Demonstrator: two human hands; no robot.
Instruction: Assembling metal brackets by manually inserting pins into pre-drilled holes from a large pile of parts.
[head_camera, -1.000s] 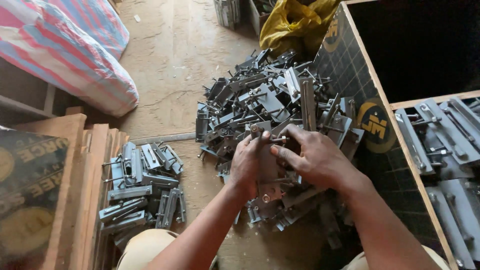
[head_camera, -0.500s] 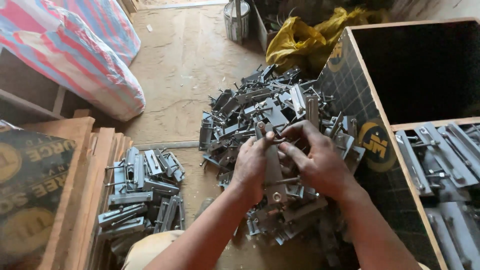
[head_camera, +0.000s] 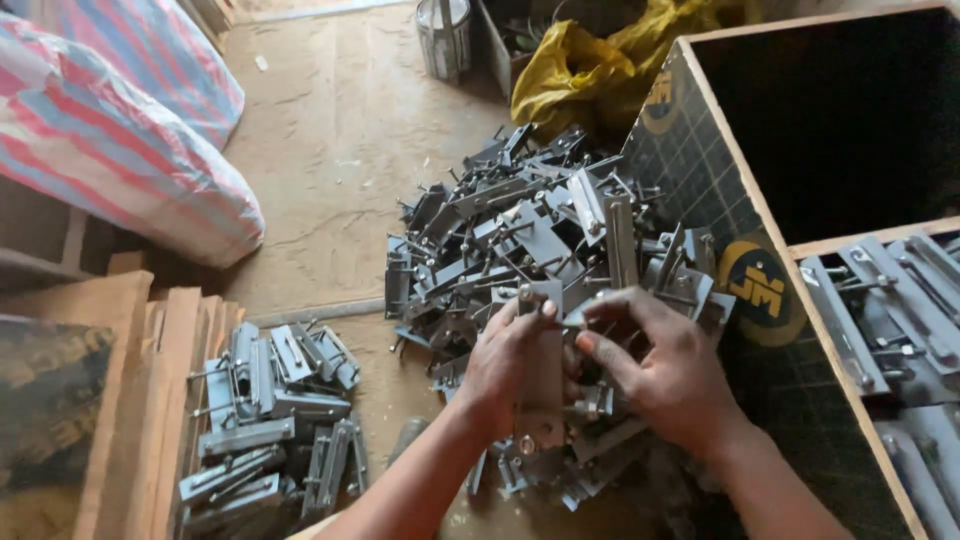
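Note:
A heap of grey metal brackets with bolts lies on the dirt floor in front of me. My left hand grips a flat metal bracket that stands upright at the near edge of the heap. My right hand is closed on the same bracket from the right, its fingers pinching near the bolt at the top. A smaller group of similar brackets lies apart at the lower left.
A dark wooden box stands at the right; its near compartment holds more brackets. A striped sack is at the left, wooden boards at the lower left, a yellow bag and a metal can at the top.
The view has tilted slightly, so the heap sits lower in the frame. Both hands stay on the bracket; the fingers have shifted a little at its top.

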